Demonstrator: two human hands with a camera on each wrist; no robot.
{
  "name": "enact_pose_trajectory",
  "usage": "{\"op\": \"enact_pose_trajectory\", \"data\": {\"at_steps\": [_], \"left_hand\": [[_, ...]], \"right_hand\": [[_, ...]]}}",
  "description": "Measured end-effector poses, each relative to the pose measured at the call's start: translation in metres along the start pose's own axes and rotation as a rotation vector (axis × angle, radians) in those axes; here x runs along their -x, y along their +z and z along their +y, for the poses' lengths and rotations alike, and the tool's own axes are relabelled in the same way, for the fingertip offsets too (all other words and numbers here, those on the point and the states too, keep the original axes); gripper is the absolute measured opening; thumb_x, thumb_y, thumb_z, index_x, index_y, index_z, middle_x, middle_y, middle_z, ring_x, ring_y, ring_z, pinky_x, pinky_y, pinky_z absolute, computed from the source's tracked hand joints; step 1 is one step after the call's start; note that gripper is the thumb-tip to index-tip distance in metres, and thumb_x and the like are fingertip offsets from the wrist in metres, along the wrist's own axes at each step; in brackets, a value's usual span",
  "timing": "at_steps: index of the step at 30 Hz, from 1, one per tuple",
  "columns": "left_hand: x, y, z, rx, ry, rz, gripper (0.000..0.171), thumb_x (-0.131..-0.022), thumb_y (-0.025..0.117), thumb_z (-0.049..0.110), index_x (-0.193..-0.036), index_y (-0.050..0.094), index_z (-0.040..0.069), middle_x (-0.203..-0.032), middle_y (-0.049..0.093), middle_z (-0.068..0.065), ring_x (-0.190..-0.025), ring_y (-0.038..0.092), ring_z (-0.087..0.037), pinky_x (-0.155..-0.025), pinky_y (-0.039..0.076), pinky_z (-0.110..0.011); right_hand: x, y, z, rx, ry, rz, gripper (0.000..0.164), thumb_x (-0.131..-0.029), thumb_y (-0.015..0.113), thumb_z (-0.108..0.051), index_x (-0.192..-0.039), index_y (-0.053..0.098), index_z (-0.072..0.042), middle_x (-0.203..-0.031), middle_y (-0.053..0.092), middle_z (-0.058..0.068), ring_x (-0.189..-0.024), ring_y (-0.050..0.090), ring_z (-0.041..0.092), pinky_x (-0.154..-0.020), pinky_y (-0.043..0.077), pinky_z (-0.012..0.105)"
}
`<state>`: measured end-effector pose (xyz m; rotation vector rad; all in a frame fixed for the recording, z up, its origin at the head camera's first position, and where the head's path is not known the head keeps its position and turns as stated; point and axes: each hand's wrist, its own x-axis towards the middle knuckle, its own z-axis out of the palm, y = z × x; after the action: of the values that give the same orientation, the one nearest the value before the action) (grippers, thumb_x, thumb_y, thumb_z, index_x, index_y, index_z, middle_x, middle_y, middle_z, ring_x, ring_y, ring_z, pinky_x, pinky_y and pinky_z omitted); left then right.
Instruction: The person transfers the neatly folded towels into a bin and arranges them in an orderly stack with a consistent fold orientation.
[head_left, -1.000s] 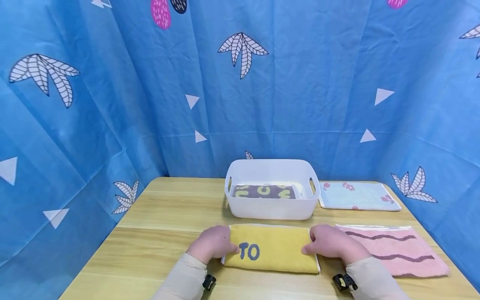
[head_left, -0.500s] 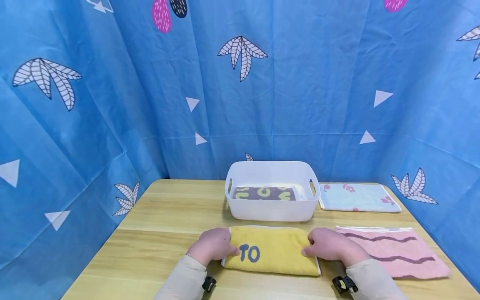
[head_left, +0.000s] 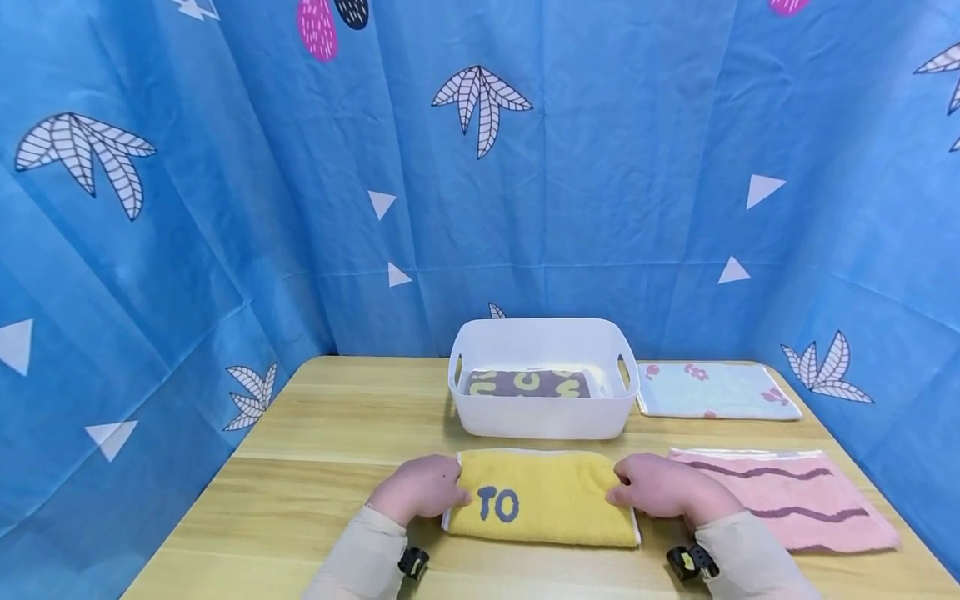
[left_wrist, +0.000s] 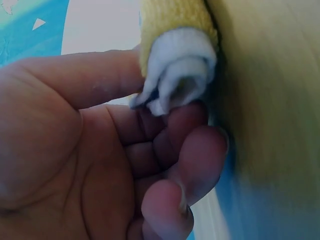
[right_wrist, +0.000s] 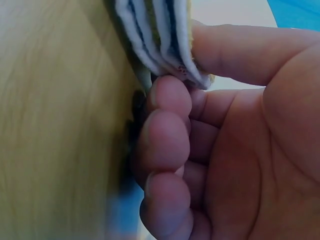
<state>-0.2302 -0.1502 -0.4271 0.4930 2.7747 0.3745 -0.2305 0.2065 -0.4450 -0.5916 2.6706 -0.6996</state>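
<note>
A folded yellow towel (head_left: pixel 555 496) with grey letters "TO" lies at the front of the table. My left hand (head_left: pixel 423 487) pinches its left end, thumb on top and fingers curled at the edge. In the left wrist view the rolled white edge of the towel (left_wrist: pixel 182 65) sits between thumb and fingers. At the other end my right hand (head_left: pixel 663 486) pinches the towel the same way. The right wrist view shows the stacked layers of the towel (right_wrist: pixel 160 40) between thumb and fingertips.
Behind the yellow towel stands a white plastic basket (head_left: pixel 540 417) holding a folded grey towel (head_left: pixel 528 384) with yellow-green letters. To the right lie a pale blue flowered towel (head_left: pixel 716 392) and a pink towel (head_left: pixel 795 492) with wavy stripes. A blue curtain (head_left: pixel 622 208) surrounds the wooden table (head_left: pixel 300 492).
Both hands stay at the ends of the yellow towel, which has hardly moved. The left thumb has drawn back slightly to the left from the letters.
</note>
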Motion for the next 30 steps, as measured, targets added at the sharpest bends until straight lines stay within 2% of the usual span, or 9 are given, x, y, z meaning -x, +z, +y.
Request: {"op": "enact_pose_trajectory", "data": {"at_steps": [10, 21, 30], "left_hand": [[0.002, -0.006, 0.000, -0.008, 0.018, -0.020, 0.025, -0.093, 0.069, 0.032, -0.079, 0.059, 0.014, -0.072, 0.053, -0.001, -0.062, 0.049, -0.017, -0.062, 0.042, -0.036], [0.004, -0.012, -0.001, 0.024, 0.039, -0.049, 0.025, -0.096, 0.067, 0.030, -0.078, 0.059, 0.016, -0.068, 0.050, -0.001, -0.058, 0.047, -0.016, -0.060, 0.041, -0.034], [0.014, -0.021, -0.002, 0.041, 0.093, -0.008, 0.024, -0.097, 0.066, 0.031, -0.079, 0.057, 0.017, -0.070, 0.050, 0.001, -0.060, 0.047, -0.015, -0.063, 0.042, -0.035]], "right_hand": [[0.004, -0.007, -0.003, -0.054, 0.008, -0.004, 0.025, -0.096, 0.067, -0.026, -0.079, 0.054, -0.012, -0.071, 0.053, 0.003, -0.064, 0.051, 0.021, -0.062, 0.040, 0.040], [0.009, -0.013, -0.002, -0.017, -0.082, 0.010, 0.022, -0.099, 0.065, -0.028, -0.084, 0.055, -0.015, -0.072, 0.052, -0.002, -0.065, 0.051, 0.015, -0.065, 0.042, 0.038], [0.014, -0.021, -0.004, -0.025, -0.132, 0.013, 0.019, -0.101, 0.063, -0.029, -0.089, 0.056, -0.015, -0.073, 0.052, -0.004, -0.061, 0.052, 0.010, -0.064, 0.043, 0.035]]}}
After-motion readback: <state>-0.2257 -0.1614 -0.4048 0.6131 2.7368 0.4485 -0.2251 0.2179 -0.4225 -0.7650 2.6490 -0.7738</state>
